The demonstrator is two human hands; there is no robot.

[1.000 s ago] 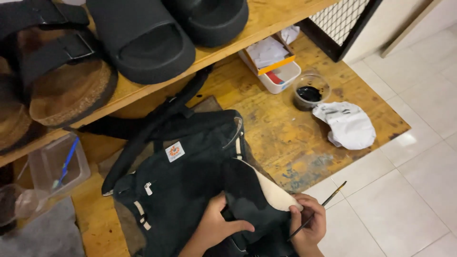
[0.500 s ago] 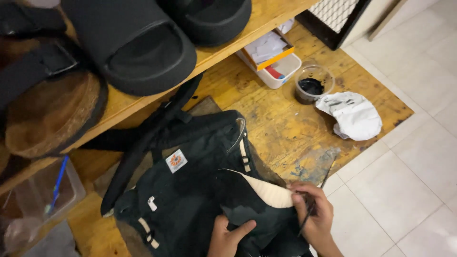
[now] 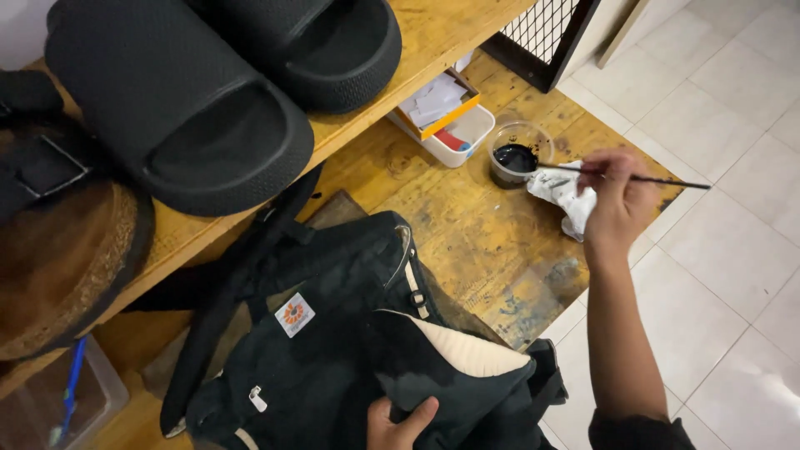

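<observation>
The right hand (image 3: 618, 204) pinches a thin paintbrush (image 3: 621, 173), its tip in the dye cup (image 3: 518, 152); the left hand (image 3: 398, 421) clutches the black carrier (image 3: 350, 350).

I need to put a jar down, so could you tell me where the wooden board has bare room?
Bare wood lies between the black bag, the white tub and the dye cup. Around the cup and the crumpled cloth it is crowded.
</observation>
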